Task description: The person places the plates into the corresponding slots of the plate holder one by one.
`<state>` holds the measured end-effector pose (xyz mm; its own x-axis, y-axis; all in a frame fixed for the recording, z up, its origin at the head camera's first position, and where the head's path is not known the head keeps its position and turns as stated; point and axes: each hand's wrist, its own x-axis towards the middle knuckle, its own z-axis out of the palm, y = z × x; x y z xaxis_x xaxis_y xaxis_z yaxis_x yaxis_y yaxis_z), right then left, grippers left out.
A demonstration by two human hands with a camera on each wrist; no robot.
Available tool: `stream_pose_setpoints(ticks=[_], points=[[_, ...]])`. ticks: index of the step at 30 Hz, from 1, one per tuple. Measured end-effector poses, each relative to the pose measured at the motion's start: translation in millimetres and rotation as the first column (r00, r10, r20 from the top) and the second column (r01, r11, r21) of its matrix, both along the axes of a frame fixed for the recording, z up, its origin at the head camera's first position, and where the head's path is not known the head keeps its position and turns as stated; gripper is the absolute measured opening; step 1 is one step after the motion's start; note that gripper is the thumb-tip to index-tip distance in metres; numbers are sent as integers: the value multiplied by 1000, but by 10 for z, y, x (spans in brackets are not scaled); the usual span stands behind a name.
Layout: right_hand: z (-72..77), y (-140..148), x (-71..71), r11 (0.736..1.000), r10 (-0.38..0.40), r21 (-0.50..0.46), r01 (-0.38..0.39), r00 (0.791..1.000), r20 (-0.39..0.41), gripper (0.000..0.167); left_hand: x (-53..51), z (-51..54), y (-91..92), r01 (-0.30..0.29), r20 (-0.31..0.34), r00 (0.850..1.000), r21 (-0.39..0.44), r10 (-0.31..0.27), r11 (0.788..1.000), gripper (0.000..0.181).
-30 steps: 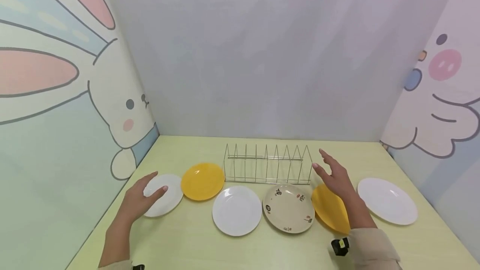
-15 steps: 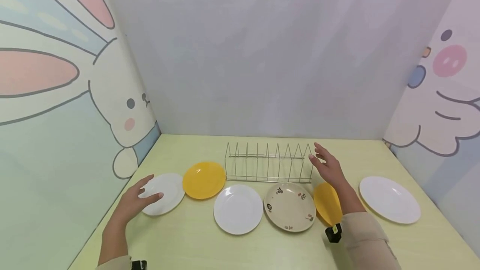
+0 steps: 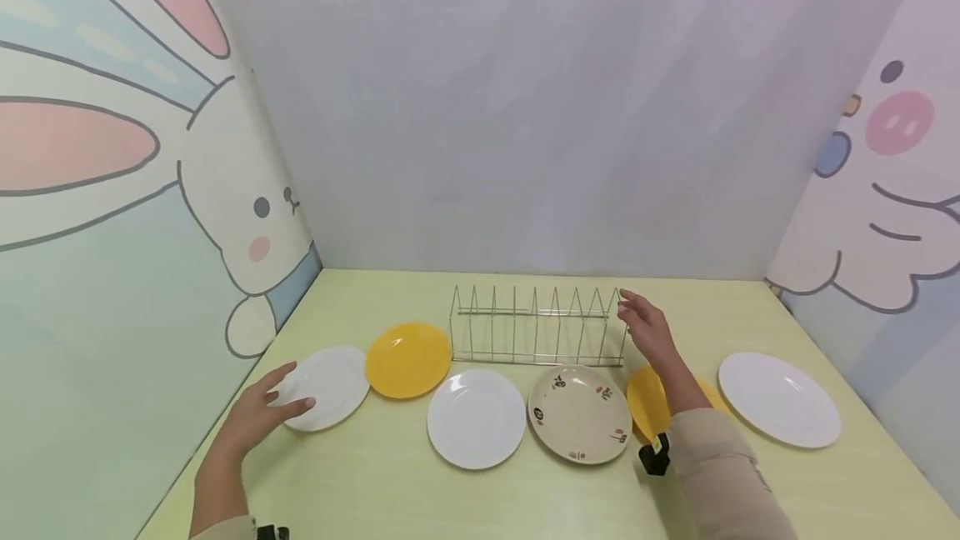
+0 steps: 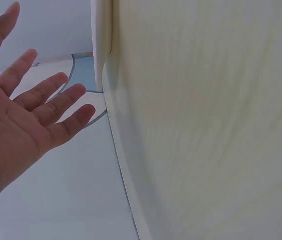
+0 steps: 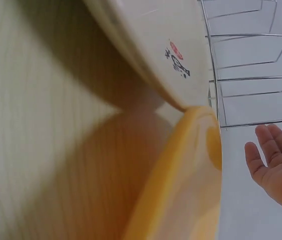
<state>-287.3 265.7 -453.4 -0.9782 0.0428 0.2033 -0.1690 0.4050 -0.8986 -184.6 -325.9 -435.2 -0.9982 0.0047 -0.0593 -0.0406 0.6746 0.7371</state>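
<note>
A wire dish rack [image 3: 536,362] stands toward the back of the table. My right hand [image 3: 647,330] is at its right end, fingertips close to the end wire; whether they touch cannot be told. In the right wrist view, the fingers of that hand [image 5: 281,175] extend loosely beside the rack [image 5: 253,78], holding nothing. My left hand [image 3: 251,415] hovers by the left white plate [image 3: 333,386], thumb and fingers spread apart. The left wrist view shows that hand [image 4: 25,120] with its palm bare. Under my right forearm lies a partly hidden yellow plate [image 3: 647,402].
In front of the rack lie a white plate [image 3: 476,421] and a beige patterned plate [image 3: 580,415]. Another yellow plate [image 3: 408,361] is left of the rack. An oval white plate [image 3: 780,400] lies far right. Walls close in the table [image 3: 420,498] at back and sides.
My right hand has moved left to the rack's right end, its fingers drawn closer together. My left hand has shifted slightly left and toward me. Plates and rack stay put.
</note>
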Motion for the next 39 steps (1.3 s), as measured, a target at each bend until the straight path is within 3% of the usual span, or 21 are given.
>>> stream_pose_setpoints(ticks=[13, 19, 26, 36, 39], points=[[-100, -103, 37, 978, -112, -160, 135, 983, 144, 43, 50, -46, -100, -1, 32, 999, -24, 2, 1000, 80], [-81, -165, 42, 966, -102, -224, 132, 985, 141, 43, 72, -43, -180, -3, 48, 999, -11, 4, 1000, 81], [-73, -186, 39, 955, -74, -276, 111, 987, 140, 44, 11, -110, -275, -9, 127, 992, 9, 8, 1000, 85], [-67, -163, 44, 956, -84, -269, 120, 986, 142, 45, -124, -289, -367, -108, 208, 975, 154, 74, 982, 91], [-81, -166, 40, 954, -89, -271, 127, 985, 148, 45, -164, -328, -395, -122, 200, 975, 119, 97, 985, 89]])
